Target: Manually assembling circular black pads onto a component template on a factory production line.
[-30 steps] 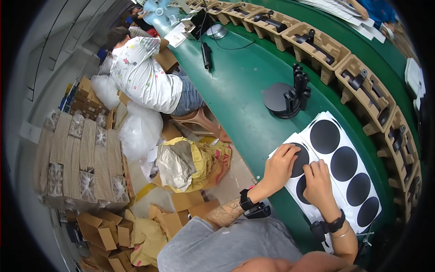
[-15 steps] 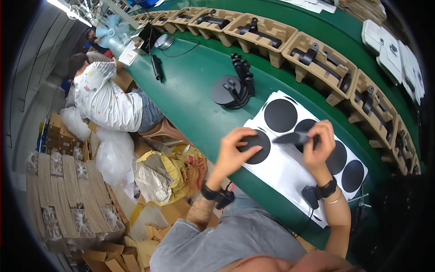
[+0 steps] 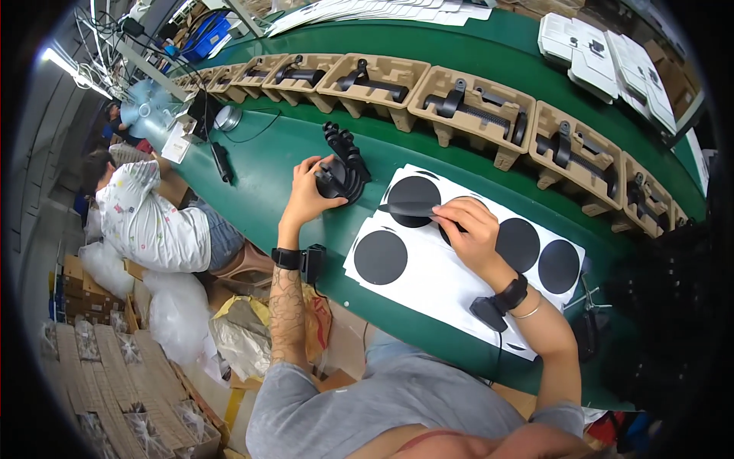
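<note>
My left hand (image 3: pixel 310 193) reaches to the stack of black round bases (image 3: pixel 353 188), fingers and thumb curled around the top one, which has an upright post. Behind it several black jointed parts (image 3: pixel 345 145) lie in a row. Between the thumb and fingers of my right hand (image 3: pixel 472 233) is a thin black round pad (image 3: pixel 409 208), tilted nearly edge-on. This pad hovers over a white sheet (image 3: pixel 428 283) bearing several black round pads (image 3: pixel 380 257). Part of the sheet's pads is hidden by my right hand.
Brown moulded trays (image 3: pixel 474 111) with black parts line the table's far side. White printed trays (image 3: pixel 577 53) lie beyond at the right. A black handheld tool (image 3: pixel 222 162) is on the green table (image 3: pixel 260 199). At the left sits another person (image 3: pixel 153 218), near stacked cardboard (image 3: pixel 99 375).
My left hand has moved from a pad on the white sheet to the black bases farther left. My right hand, still pinching its pad, has shifted over the sheet. The view has turned.
</note>
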Demonstrator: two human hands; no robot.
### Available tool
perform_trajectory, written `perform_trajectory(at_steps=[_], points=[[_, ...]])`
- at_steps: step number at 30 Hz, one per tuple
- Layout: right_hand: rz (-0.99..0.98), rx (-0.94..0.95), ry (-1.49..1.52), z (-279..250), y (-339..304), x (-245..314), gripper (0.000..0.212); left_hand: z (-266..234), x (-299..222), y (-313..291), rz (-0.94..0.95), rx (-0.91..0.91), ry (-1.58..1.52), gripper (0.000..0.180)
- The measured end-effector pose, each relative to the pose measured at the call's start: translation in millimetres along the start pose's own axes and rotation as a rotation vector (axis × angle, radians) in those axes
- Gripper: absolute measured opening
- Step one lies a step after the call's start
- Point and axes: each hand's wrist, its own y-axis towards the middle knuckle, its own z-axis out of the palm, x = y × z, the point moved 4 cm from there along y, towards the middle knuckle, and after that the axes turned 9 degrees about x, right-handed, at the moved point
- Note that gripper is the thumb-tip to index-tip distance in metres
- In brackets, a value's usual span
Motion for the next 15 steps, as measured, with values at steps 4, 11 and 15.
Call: perform_trajectory(at_steps=[4,11,15], points=[[-0.013,-0.046,-0.002,-8.0,3.4,6.4,0.017,-6.4,4.5,-7.4,-0.019,0.028,0.039,0.092],[0.370,0.000,0.636,-17.7,12.3,17.0,0.012,8.9,-99.6,-53.5,0.163,-0.208,-1.672,0.089],[0.609,0.113,1.135,-12.7,7.2,26.2,0.010,35.9,-163.7,-57.0,0.223,-0.164,-1.814,0.094]])
